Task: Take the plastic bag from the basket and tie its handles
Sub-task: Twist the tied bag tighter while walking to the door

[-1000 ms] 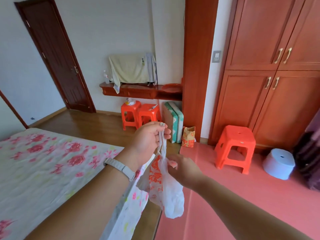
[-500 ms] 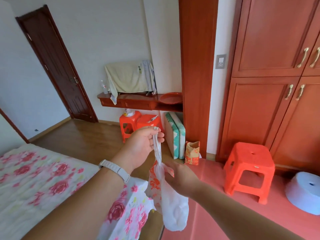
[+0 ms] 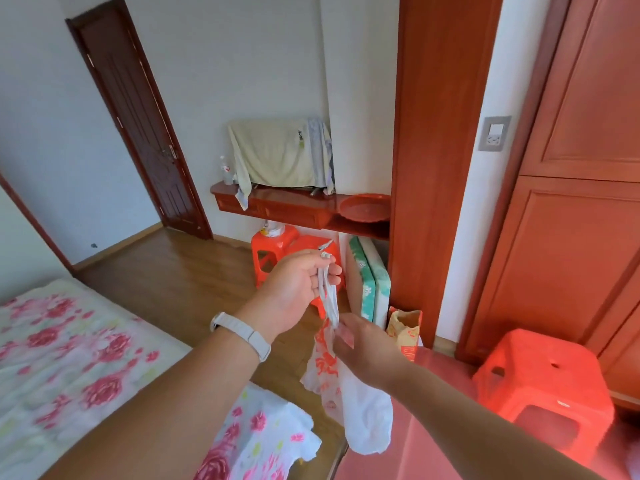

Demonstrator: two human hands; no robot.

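— Holding the bag up, are they?
— Yes; the left hand (image 3: 294, 289) is raised in front of the person, its fingers (image 3: 327, 271) pinched shut on the gathered handles (image 3: 325, 289) of the plastic bag (image 3: 349, 393); a pale band (image 3: 242, 336) sits on that wrist.
— And the other hand?
— The right hand (image 3: 367, 348) is just below, its fingers closed around the bag's neck where the handles meet the body; the fingertips themselves are mostly hidden behind the hand.
— Where does the bag hang?
— In the air between the two hands and below them; white with red print, it droops over the floor beside the corner of the flowered bed (image 3: 69, 358); a red stool (image 3: 543, 379) stands off to the right by the wooden wardrobe (image 3: 571, 237).
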